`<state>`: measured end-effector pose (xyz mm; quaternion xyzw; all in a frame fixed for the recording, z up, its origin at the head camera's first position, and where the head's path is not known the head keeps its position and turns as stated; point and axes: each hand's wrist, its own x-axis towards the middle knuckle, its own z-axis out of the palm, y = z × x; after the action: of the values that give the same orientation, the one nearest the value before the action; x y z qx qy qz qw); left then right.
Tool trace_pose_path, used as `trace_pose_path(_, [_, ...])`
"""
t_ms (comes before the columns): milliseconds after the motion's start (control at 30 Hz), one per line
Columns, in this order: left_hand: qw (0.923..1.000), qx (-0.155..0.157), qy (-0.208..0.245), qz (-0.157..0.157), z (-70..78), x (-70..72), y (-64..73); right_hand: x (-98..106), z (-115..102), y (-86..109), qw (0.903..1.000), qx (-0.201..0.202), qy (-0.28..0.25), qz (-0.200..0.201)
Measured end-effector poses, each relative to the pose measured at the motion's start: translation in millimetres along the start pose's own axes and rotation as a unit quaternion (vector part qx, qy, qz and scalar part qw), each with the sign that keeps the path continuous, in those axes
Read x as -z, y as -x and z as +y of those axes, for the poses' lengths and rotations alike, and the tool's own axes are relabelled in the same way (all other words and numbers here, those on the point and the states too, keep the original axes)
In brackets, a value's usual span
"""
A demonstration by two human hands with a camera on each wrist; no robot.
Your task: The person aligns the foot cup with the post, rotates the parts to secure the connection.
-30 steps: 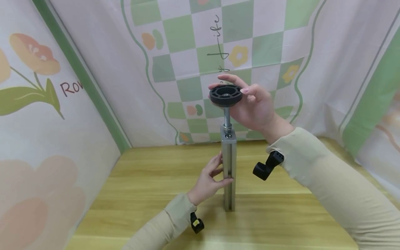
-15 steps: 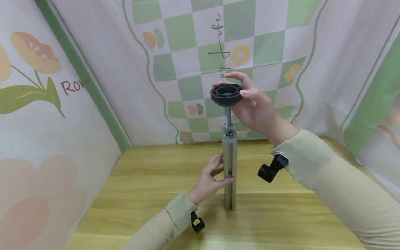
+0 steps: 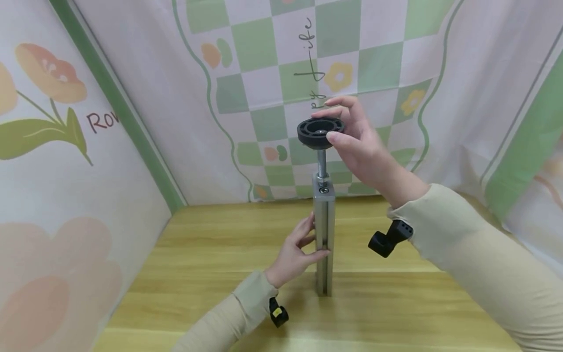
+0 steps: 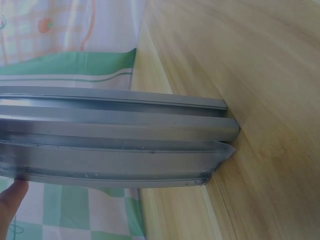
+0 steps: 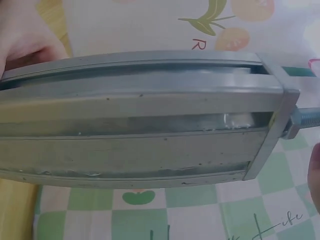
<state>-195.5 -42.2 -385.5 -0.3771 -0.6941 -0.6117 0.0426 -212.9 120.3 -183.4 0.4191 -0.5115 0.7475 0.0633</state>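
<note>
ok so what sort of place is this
Probably a curtained-off work booth: printed curtains hang behind and beside a wood-grain table, and a metal profile stands on it.

profile (image 3: 324, 225): satin metal | foot (image 3: 313, 142): matt black plastic | tabletop (image 3: 387, 303): smooth wood-grain

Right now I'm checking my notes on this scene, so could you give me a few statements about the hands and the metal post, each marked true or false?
1. The left hand grips the metal post. True.
2. The metal post lies flat. False: it stands upright on the wooden table.
3. The right hand holds the black disc by its rim. True.
4. The black disc is below the post. False: it is above, atop the threaded rod.
</note>
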Motion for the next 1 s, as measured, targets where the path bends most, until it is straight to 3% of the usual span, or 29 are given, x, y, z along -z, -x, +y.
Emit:
trace_pose_path(300, [0.9999,-0.010,0.002,-0.001,1.2,0.7,-0.1,-10.0,-11.6,0.1,0.9904,-0.045,0.111,0.069])
trace_pose_path(567, [0.9999,-0.010,0.011,0.000,0.4,0.2,1.0,-16.6,-12.6,0.3,0.9749,-0.030,0.192,0.109])
trace_pose_path(700, [0.9999,-0.004,0.010,-0.001,0.6,0.6,1.3,-20.4,-12.3,1.2,0.9579,-0.014,0.252,0.137])
trace_pose_path(900, [1.0000,0.002,0.004,-0.001,0.9,0.7,0.6,-27.9,-11.5,1.7,0.9186,0.015,0.349,0.185])
trace_pose_path(1000, [1.0000,0.002,0.002,0.001,1.0,0.7,0.3,-30.5,-10.2,1.5,0.9076,0.032,0.371,0.195])
